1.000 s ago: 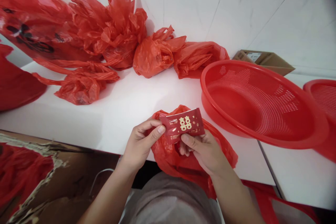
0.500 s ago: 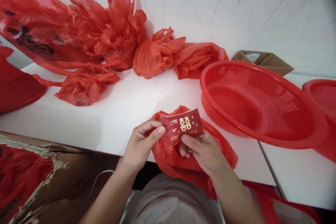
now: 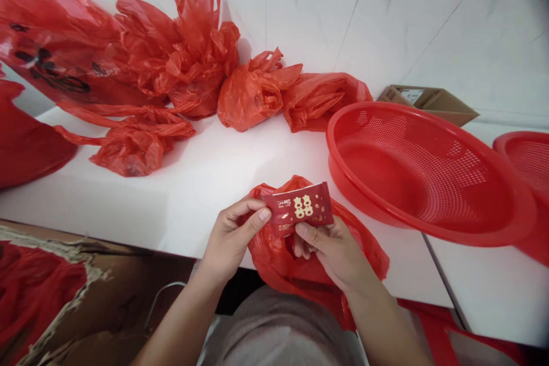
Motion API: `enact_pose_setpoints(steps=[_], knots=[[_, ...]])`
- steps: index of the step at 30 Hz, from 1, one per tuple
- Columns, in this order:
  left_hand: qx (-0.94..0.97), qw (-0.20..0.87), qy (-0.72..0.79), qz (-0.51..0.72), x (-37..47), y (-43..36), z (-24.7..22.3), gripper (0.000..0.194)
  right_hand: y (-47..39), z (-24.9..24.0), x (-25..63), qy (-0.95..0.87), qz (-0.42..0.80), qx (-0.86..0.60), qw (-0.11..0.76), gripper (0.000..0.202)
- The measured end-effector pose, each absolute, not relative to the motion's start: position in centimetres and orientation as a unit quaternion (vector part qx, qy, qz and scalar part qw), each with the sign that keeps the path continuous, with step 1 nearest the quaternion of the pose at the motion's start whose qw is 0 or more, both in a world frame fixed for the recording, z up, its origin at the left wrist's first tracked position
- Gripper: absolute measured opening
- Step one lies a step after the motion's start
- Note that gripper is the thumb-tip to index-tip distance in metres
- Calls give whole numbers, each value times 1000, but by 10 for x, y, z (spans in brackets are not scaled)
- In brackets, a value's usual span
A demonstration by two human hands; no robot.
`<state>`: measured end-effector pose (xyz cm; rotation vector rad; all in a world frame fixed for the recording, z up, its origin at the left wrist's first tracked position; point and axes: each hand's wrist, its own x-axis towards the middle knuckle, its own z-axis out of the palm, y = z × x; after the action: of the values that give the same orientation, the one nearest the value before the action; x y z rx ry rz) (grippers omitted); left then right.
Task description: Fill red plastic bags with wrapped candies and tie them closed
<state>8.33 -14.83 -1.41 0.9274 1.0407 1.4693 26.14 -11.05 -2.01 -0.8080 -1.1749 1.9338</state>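
Note:
Between my two hands is a small dark red packet (image 3: 300,207) with gold double-happiness characters and a serrated end. My left hand (image 3: 234,231) pinches its left end between thumb and fingers. My right hand (image 3: 332,246) grips the lower right part, thumb on the printed face and fingers curled behind. Below the packet, a thin red plastic bag (image 3: 274,260) lies crumpled at the table's front edge, partly hidden by my hands. Whatever is inside that bag does not show.
Several tied red plastic bags (image 3: 249,97) stand along the wall on the white table (image 3: 206,194). A large red colander (image 3: 386,183) sits at right, with a small cardboard box (image 3: 446,104) behind it. An open carton (image 3: 98,291) of red bags is at lower left.
My hands keep the same grip, and the packet is tilted very slightly differently. The whole view has shifted a little; nothing was picked up or let go.

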Motion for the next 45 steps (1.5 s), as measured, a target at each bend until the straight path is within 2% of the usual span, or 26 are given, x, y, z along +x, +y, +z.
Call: enact_pose_setpoints(steps=[7,9,12,13,15,16,18,21,24,28,35,38,41,43,45], knots=[[387,528,440,615,83,-148,-17,13,-111,-22,261,-474,730,-338,359,28],[375,525,444,622,82,-148,-16,12,-111,-17,268,-495,694,-366,372,29],[367,496,459,640,78,-147,-14,21,-109,-4,288,-547,598,-417,412,24],[367,488,462,643,77,-146,-13,23,-108,0,294,-573,574,-424,403,22],[369,478,464,648,74,-145,-12,30,-106,6,304,-643,541,-431,329,17],[370,477,464,648,73,-144,-11,34,-105,7,306,-679,512,-443,283,19],[378,469,469,646,71,-143,-9,40,-101,6,308,-730,423,-489,222,35],[393,445,489,639,66,-142,-7,46,-98,5,310,-751,320,-525,238,48],[398,433,503,634,60,-143,-7,50,-103,8,320,-774,317,-494,239,45],[400,436,505,628,57,-146,-11,50,-114,8,333,-800,311,-478,186,36],[413,425,512,622,62,-148,-13,48,-98,-11,300,-774,236,-556,191,47],[417,423,517,617,62,-148,-13,47,-90,-16,287,-750,299,-541,234,33],[402,411,505,643,60,-147,-17,45,-93,-11,290,-659,480,-470,337,27],[384,395,504,665,60,-145,-20,34,-99,-6,294,-571,569,-418,418,23],[382,383,520,660,61,-143,-21,14,-106,-2,295,-498,607,-378,491,19]])
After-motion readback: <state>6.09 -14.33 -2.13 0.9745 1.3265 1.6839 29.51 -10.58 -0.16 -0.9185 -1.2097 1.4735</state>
